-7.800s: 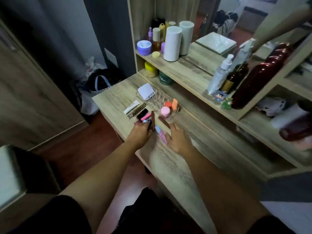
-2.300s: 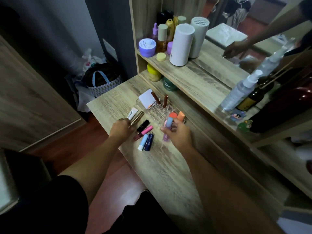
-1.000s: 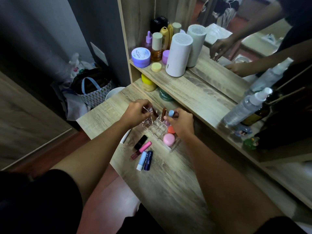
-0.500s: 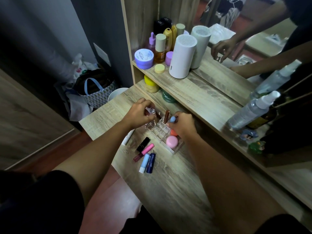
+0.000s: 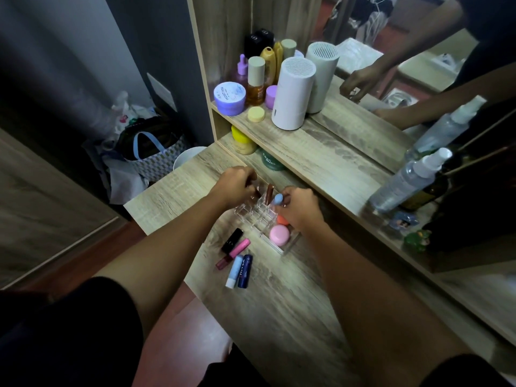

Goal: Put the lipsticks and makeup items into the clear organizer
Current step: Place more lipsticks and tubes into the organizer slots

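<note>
The clear organizer (image 5: 282,248) sits on the wooden vanity top. A pink round jar (image 5: 279,236) and an orange item (image 5: 281,219) lie in its near end, and a brown lipstick (image 5: 269,193) stands upright in a slot. My left hand (image 5: 236,186) is over the far slots, fingers closed on a slim tube. My right hand (image 5: 301,208) grips a blue-capped tube (image 5: 277,199) above the slots. On the top in front lie a black lipstick (image 5: 232,240), a pink gloss tube (image 5: 233,253), a light blue balm (image 5: 234,271) and a dark blue balm (image 5: 245,270).
A shelf above holds a white cylinder (image 5: 291,93), a lilac jar (image 5: 229,98), bottles and a yellow lid. Spray bottles (image 5: 410,178) stand at right against a mirror. A yellow-lidded jar (image 5: 243,139) and a green jar (image 5: 270,162) sit under the shelf. A bag (image 5: 150,152) rests on the floor at left.
Both hands went from the loose items on the top to the organizer and stay over its slots. In the last half second they have hardly moved.
</note>
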### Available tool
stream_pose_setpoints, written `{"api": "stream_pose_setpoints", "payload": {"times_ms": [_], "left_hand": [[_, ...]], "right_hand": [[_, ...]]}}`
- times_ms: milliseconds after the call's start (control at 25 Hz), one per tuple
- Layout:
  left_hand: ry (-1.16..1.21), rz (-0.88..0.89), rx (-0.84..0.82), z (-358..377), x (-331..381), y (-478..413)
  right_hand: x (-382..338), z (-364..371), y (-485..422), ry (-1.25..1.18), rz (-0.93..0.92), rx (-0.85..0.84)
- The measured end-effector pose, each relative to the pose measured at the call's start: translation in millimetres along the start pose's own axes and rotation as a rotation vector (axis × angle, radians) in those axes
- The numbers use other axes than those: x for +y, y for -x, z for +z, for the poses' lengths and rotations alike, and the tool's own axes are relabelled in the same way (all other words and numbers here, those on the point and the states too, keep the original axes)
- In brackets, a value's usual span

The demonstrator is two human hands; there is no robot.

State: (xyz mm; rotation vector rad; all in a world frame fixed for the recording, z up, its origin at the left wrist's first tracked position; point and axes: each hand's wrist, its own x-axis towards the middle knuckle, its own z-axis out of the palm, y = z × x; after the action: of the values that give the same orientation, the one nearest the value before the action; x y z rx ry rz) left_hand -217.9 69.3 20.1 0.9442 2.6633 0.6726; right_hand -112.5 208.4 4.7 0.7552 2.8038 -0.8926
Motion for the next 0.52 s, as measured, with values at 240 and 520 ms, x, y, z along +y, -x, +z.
{"api": "stream_pose_setpoints", "payload": {"times_ms": [240,520], "left_hand": [[0.048,0.024,0.077,-12.4,8.9,-8.0],[0.721,-0.409,0.258,-39.2,-20.3,-7.3]], "right_hand": [[0.7,-1.8,-2.4,0.001,0.007,-0.022],[3.6,-6.0,-2.0,-0.095,-0.024,-0.038]]}}
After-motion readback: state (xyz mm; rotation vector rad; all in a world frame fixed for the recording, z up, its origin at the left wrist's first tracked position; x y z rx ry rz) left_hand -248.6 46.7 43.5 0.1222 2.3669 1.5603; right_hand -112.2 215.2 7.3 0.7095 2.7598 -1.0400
